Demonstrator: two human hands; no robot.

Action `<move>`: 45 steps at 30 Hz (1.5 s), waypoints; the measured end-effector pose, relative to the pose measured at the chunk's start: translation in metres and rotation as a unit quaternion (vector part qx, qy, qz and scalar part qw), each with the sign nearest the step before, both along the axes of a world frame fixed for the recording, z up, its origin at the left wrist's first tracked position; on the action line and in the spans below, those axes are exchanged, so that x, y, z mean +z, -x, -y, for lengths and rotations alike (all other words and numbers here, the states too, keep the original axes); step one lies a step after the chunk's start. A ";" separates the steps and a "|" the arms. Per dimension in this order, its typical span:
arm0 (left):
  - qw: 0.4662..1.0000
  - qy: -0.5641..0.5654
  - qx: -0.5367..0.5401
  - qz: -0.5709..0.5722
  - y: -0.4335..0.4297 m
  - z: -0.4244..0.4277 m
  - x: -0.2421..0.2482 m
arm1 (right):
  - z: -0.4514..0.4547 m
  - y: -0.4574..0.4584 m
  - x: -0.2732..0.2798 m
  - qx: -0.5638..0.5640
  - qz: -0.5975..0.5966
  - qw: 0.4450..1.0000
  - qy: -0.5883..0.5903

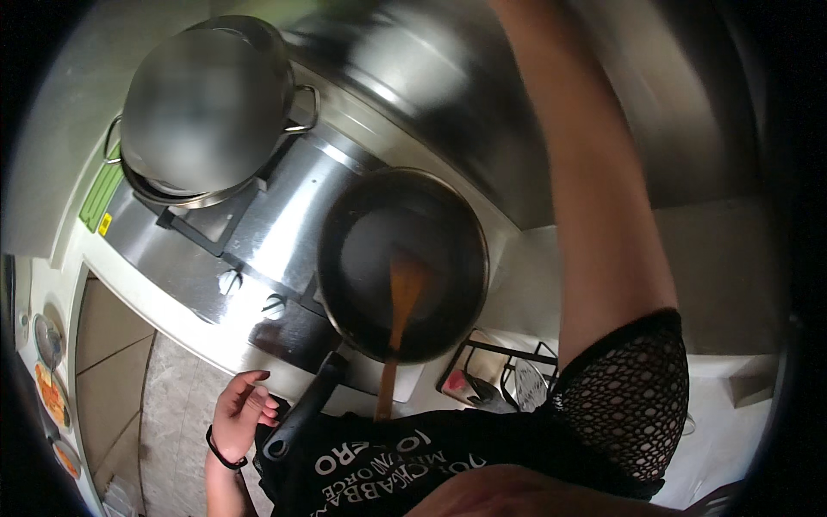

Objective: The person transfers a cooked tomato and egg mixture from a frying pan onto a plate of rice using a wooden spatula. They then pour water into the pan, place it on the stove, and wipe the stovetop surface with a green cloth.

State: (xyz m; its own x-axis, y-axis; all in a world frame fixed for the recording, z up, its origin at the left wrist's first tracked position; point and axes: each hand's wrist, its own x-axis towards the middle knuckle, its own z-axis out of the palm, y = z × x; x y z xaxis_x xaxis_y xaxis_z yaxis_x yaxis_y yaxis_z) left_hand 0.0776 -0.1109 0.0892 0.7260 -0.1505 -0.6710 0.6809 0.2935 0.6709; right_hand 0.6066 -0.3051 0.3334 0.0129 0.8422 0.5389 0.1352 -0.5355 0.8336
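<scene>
My left hand (242,413) hovers near the counter's front edge, fingers loosely curled and nothing in them. A black band circles its wrist. Just right of it is the black handle (303,407) of a deep dark wok (362,239), apart from the fingers. Inside the wok rests a wooden spatula (405,294), its shaft leaning over the near rim. My right arm (601,194) stretches up past the top of the picture, so the right hand is out of view. On the far left burner stands a large metal pot (194,199) with two loop handles; its round top (207,110) looks blurred.
The steel gas stove (278,220) has two front knobs (274,307). A steel panel (413,64) rises behind it. At right, a rack (497,352) holds utensils. Plates of food (52,394) stand on a surface at far left, beyond the floor (171,400).
</scene>
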 end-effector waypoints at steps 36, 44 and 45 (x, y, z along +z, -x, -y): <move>0.996 -0.051 0.067 0.034 0.023 -0.012 -0.032 | 0.316 0.118 -0.102 -0.242 -0.657 0.696 0.158; 0.994 -0.074 0.057 0.056 0.012 -0.002 -0.018 | 0.166 0.088 0.031 -0.240 -0.025 0.970 0.018; 0.993 -0.079 0.069 0.047 0.016 0.001 -0.017 | 0.186 0.079 0.005 -0.268 -0.180 0.945 0.048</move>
